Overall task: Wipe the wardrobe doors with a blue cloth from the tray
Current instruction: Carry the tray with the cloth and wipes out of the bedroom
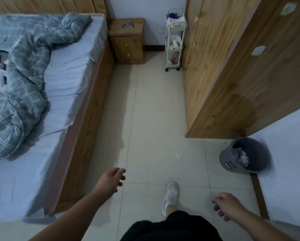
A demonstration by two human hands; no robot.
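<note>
In the head view, a pale tiled floor is seen running between a bed on the left and a wooden wardrobe on the right, with the path between them left free. The bed is covered by a light sheet and a rumpled grey checked quilt, and is framed in wood along its side. At the far wall a small wooden nightstand is set beside the head of the bed, with a small unclear item lying on its top. Just beside the far end of the wardrobe a white 3-tier cart on wheels is placed, and something blue, probably the cloth, is seen in its top tray; it is too small to be told for certain. The wardrobe doors are smooth with visible grain, and 2 pale hexagonal pieces are fixed on the nearer surface. Near the wardrobe's near corner a round grey bin holding crumpled paper is set on the floor. The left hand is held out low over the tiles, fingers loosely curled and spread, nothing gripped. The right hand is held lower right, fingers curled downward, nothing seen in it. A white shoe is planted between both hands, above dark shorts.
</note>
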